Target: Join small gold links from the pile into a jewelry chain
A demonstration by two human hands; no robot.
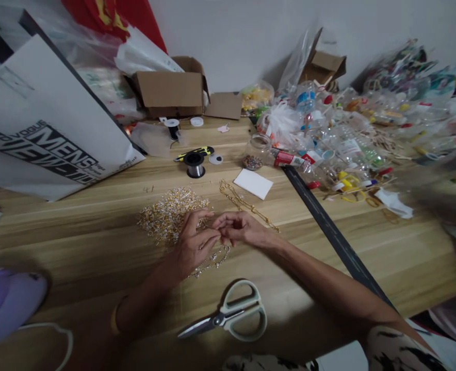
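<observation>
Bead pile of clear, silvery and gold bits glitters beside the left hand, while a thin strand of clear and silvery beads curls on the pile's near right side, partly hidden by that hand. At the pile's right edge its fingertips meet those of the right hand, each grip narrow; what is pinched there cannot be told. Pale wood-grain surface, crossed by a dark strip right of the pile, runs back to a light wall. Beyond the pile are a wire spool, a cardboard box and, farther left, a printed white bag. To the pile's right lie a gold chain and a white pad, then jumbled plastic bottles; scissors lie on its near side. The left hand blocks some of the pile.
</observation>
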